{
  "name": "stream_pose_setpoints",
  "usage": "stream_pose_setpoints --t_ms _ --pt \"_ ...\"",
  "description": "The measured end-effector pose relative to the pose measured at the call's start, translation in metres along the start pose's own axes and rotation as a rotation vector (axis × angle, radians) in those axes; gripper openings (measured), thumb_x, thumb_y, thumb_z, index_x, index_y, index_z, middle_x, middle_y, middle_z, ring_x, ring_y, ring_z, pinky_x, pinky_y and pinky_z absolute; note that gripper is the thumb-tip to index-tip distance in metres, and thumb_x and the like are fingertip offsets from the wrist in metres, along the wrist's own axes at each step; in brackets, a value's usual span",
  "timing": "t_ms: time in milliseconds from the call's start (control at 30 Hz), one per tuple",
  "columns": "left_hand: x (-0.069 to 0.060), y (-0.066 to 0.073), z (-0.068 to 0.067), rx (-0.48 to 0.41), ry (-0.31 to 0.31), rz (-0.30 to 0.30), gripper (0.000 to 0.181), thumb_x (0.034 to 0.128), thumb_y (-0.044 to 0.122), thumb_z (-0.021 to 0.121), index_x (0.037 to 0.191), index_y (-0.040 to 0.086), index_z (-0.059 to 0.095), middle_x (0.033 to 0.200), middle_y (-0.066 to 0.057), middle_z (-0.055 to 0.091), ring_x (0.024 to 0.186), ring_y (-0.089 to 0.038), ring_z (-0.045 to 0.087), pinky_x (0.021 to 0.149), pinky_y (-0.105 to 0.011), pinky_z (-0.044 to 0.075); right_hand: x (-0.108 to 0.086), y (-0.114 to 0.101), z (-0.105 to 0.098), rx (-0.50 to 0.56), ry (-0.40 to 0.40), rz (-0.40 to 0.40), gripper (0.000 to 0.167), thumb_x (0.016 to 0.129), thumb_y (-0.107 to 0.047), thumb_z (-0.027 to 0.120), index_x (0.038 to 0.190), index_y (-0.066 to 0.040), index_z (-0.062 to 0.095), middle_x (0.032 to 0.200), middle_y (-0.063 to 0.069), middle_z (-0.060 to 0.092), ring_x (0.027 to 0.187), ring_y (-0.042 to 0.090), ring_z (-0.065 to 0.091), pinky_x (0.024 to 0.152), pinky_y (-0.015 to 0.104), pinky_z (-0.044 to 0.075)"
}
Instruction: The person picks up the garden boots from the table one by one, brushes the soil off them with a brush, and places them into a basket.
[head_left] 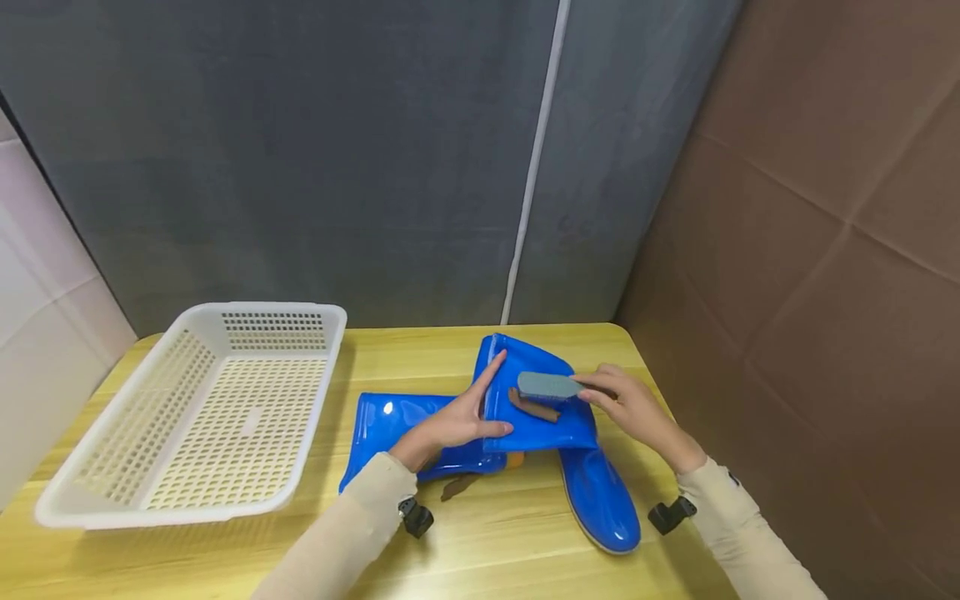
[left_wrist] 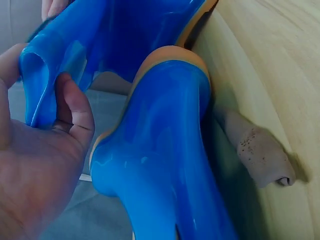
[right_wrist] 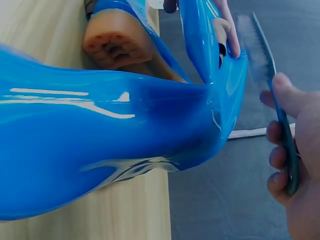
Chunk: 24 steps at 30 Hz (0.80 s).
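Note:
A blue rubber boot (head_left: 603, 500) is held above the table, its shaft folded over to one side. My left hand (head_left: 453, 422) grips the shaft's rim, thumb and fingers on either side of the wall in the left wrist view. My right hand (head_left: 633, 406) holds a grey-green brush (head_left: 546, 384) by its handle, over the shaft. In the right wrist view the bristles (right_wrist: 252, 47) stand just off the blue surface. A curved brown piece (head_left: 534, 407) lies on the shaft below the brush. The second blue boot (head_left: 401, 417) lies on its side under my left hand.
A white perforated plastic basket (head_left: 311, 454) stands on the left of the wooden table (head_left: 480, 550). Another brown piece (left_wrist: 260, 152), rolled at one end, lies on the table beside the second boot. A dark grey wall (head_left: 337, 167) rises behind, a brown one (head_left: 825, 275) at right.

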<state>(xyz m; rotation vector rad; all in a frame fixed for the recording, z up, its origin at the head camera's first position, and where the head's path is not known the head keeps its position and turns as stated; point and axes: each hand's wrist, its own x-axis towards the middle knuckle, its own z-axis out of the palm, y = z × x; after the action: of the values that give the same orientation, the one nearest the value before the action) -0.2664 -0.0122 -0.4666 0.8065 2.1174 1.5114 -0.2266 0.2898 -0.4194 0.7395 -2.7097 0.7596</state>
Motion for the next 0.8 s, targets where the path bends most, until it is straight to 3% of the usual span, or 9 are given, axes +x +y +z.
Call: stream_pose_setpoints --t_ms 167,333,467,600,800 --pt "0.000 0.003 -0.003 -0.031 -0.024 0.021 0.097 0.0928 0.032 0.066 0.154 0.050 -0.007 0.169 -0.005 -0.008 0.151 -0.045 0.021 0.113 -0.072 0.026 0.016 0.001 0.001 -0.044 0.008 0.042 0.033 0.099 -0.032 0.059 0.130 -0.022 0.066 0.101 -0.004 0.067 0.092 0.011 0.058 0.082 0.034 0.053" --pt "-0.001 0.005 -0.004 -0.101 -0.052 -0.002 0.098 0.0912 0.027 0.065 0.153 0.054 -0.006 0.168 0.001 -0.014 0.155 -0.039 0.009 0.116 -0.073 0.018 0.024 0.005 0.009 -0.056 -0.042 0.056 0.035 0.099 -0.032 0.058 0.133 -0.027 0.064 0.091 -0.005 0.061 0.084 0.010 0.051 0.071 0.026 0.048" --pt "-0.002 0.003 -0.003 -0.105 -0.066 -0.005 0.104 0.0893 0.016 0.067 0.152 0.055 -0.007 0.168 0.004 -0.015 0.156 -0.037 0.006 0.117 -0.071 0.018 0.017 0.010 0.016 -0.058 -0.105 0.027 0.034 0.099 -0.029 0.058 0.132 -0.025 0.065 0.083 -0.007 0.053 0.078 0.006 0.045 0.066 0.020 0.042" --pt "-0.003 0.000 -0.002 -0.103 -0.060 -0.008 0.106 0.0885 0.008 0.064 0.152 0.054 -0.007 0.168 0.005 -0.016 0.157 -0.035 -0.001 0.118 -0.072 0.013 0.003 0.013 0.018 -0.041 -0.145 -0.053 0.033 0.099 -0.023 0.059 0.130 -0.021 0.067 0.078 -0.008 0.051 0.075 0.003 0.043 0.066 0.020 0.040" --pt "-0.004 0.000 -0.002 -0.110 -0.066 -0.065 0.103 0.0883 0.006 0.057 0.150 0.058 -0.006 0.167 0.006 -0.018 0.156 -0.038 -0.002 0.118 -0.073 0.011 -0.012 0.010 0.010 -0.024 -0.149 -0.094 0.031 0.097 -0.019 0.062 0.127 -0.022 0.069 0.078 -0.012 0.049 0.075 0.000 0.041 0.066 0.018 0.039"
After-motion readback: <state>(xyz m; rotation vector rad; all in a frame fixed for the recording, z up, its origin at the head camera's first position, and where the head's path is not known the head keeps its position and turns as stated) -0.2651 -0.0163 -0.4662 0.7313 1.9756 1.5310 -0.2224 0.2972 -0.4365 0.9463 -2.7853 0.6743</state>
